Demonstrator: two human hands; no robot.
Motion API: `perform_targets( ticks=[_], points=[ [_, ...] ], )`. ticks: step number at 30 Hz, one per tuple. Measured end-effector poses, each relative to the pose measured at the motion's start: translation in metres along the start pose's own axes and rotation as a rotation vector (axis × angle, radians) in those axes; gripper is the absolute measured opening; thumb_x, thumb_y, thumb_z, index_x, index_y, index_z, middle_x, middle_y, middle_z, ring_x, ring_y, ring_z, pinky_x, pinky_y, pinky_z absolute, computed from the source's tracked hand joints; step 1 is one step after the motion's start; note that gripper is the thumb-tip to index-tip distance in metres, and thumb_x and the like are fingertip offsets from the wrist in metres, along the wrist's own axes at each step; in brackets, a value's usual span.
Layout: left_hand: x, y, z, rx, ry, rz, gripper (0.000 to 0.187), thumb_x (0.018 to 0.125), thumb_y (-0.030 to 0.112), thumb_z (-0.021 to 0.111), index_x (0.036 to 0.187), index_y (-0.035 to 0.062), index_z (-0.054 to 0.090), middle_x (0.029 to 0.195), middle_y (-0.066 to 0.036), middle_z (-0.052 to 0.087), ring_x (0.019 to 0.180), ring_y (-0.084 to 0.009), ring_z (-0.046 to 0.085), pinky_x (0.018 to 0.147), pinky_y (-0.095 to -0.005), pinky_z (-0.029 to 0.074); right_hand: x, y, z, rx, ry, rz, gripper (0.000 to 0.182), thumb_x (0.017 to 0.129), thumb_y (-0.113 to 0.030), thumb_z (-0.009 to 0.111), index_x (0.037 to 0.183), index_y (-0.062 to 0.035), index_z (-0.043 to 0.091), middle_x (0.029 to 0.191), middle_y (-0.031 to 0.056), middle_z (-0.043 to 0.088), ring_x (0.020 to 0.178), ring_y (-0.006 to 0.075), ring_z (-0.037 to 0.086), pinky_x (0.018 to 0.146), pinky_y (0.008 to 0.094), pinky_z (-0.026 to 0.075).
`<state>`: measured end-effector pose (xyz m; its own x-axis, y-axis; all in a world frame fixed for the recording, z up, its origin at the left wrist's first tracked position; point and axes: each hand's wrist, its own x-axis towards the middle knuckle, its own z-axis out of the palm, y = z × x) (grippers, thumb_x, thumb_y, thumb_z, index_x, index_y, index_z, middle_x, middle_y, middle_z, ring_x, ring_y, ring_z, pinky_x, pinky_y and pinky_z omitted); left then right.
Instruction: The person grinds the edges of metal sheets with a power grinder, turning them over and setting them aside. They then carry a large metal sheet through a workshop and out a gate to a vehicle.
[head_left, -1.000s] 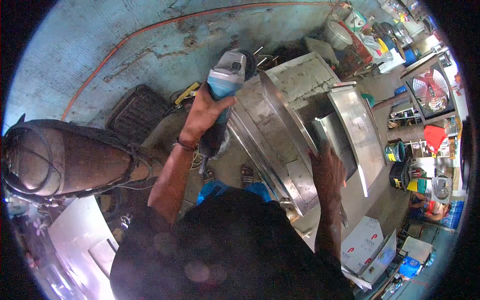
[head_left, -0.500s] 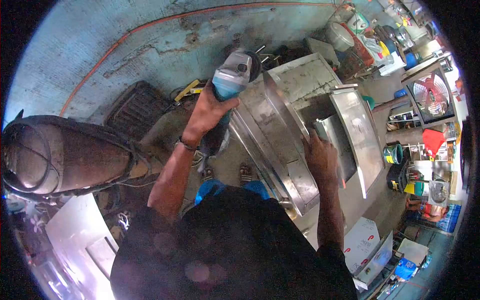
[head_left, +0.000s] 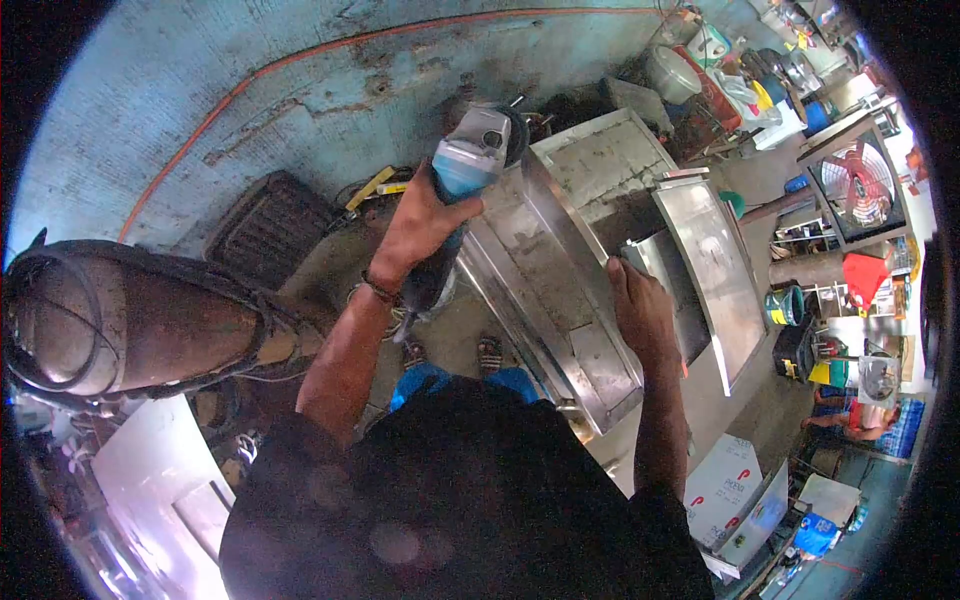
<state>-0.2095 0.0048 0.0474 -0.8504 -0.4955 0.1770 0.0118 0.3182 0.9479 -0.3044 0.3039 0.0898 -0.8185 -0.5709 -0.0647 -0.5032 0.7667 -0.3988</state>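
Note:
My left hand (head_left: 425, 225) is wrapped around the body of an angle grinder (head_left: 470, 160) with a blue and grey housing. Its dark, round disc end is beside the far end of a long, upright stainless steel panel (head_left: 565, 225). Closer to me, my right hand (head_left: 643, 308) is closed over the same panel's edge, its fingers partly hidden behind the hand. The panel stands on a worn metal worktable (head_left: 605, 150). Just right of my right hand lies a bent stainless sheet piece (head_left: 715, 270).
A large rusty cylinder (head_left: 180, 320) wrapped in cable stands at left. An orange hose (head_left: 240, 90) runs along the blue wall. A red-bladed fan (head_left: 855, 185) and cluttered shelves are at right. Film-covered metal sheets (head_left: 725, 490) lean at lower right.
The grinder and my left hand have shifted slightly right in view. My right hand's fingers, earlier stretched further along the panel, are now drawn in around its edge.

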Motion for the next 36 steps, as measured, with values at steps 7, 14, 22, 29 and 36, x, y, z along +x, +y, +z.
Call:
perform_targets(
  ticks=[7, 14, 22, 29, 36],
  points=[
    [0.000, 0.002, 0.002, -0.123, -0.012, 0.011, 0.067, 0.073, 0.019, 0.078, 0.128, -0.0042, 0.047, 0.120, -0.015, 0.060, 0.109, -0.0215, 0.055, 0.099, -0.0341, 0.042, -0.001, -0.004, 0.000, 0.066, 0.024, -0.012, 0.052, 0.101, -0.044, 0.037, 0.110, -0.0019, 0.065, 0.100, 0.0249, 0.066, 0.092, 0.0442, 0.063, 0.080, 0.0502, 0.050],
    [-0.015, 0.007, 0.006, 0.125, -0.055, -0.016, 0.068, 0.071, 0.022, 0.079, 0.126, -0.0026, 0.048, 0.115, -0.021, 0.062, 0.107, -0.0290, 0.060, 0.096, -0.0387, 0.045, 0.006, -0.001, -0.007, -0.040, -0.030, 0.069, 0.053, 0.102, -0.045, 0.035, 0.107, -0.0034, 0.067, 0.090, 0.0254, 0.067, 0.087, 0.0449, 0.064, 0.079, 0.0522, 0.050],
    [0.000, -0.003, 0.003, 0.149, -0.039, -0.008, 0.074, 0.071, 0.025, 0.079, 0.130, -0.0027, 0.045, 0.117, -0.025, 0.060, 0.110, -0.0354, 0.060, 0.095, -0.0406, 0.046, 0.006, 0.005, -0.006, 0.009, -0.034, 0.060, 0.053, 0.102, -0.046, 0.033, 0.110, -0.0043, 0.065, 0.089, 0.0269, 0.066, 0.086, 0.0466, 0.063, 0.077, 0.0541, 0.049],
    [-0.015, 0.019, 0.011, 0.187, -0.108, -0.038, 0.081, 0.070, 0.026, 0.079, 0.135, -0.0026, 0.040, 0.113, -0.028, 0.062, 0.109, -0.0396, 0.061, 0.092, -0.0426, 0.049, 0.014, 0.009, -0.014, 0.005, -0.099, 0.114, 0.055, 0.102, -0.047, 0.031, 0.113, -0.0043, 0.064, 0.090, 0.0271, 0.066, 0.090, 0.0469, 0.062, 0.082, 0.0540, 0.048],
    [-0.012, 0.033, 0.007, 0.325, -0.088, -0.042, 0.082, 0.071, 0.031, 0.078, 0.135, -0.0029, 0.039, 0.112, -0.029, 0.062, 0.108, -0.0414, 0.060, 0.092, -0.0450, 0.048, 0.016, 0.023, -0.010, 0.148, -0.100, 0.120, 0.062, 0.101, -0.051, 0.034, 0.118, 0.0034, 0.060, 0.108, 0.0298, 0.062, 0.106, 0.0455, 0.057, 0.092, 0.0477, 0.043]
  ],
)
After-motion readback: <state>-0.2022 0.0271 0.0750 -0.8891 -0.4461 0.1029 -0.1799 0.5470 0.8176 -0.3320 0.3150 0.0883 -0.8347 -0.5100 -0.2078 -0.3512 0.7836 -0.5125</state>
